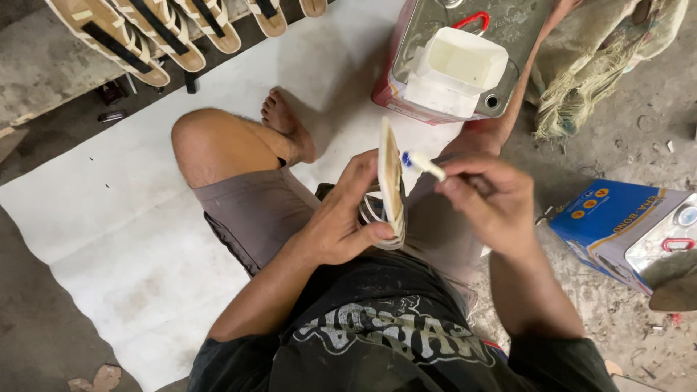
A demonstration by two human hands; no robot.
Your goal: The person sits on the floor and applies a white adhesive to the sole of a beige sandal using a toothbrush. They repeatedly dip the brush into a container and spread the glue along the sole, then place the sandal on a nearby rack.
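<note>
My left hand [347, 218] grips a flat tan sandal sole [390, 174], held on edge above my lap, with white straps curling under my fingers. My right hand [492, 199] pinches a small brush with a white, glue-coated tip [421, 164] that touches the side of the sole near its top. Both hands are close together over my grey shorts.
A red metal can [406, 51] with a white cut-open plastic tub [459, 67] on top stands just beyond my hands. A blue metal can [624, 225] lies at right. Several finished sandals [156, 33] line the top left. A white sheet [138, 218] covers the floor.
</note>
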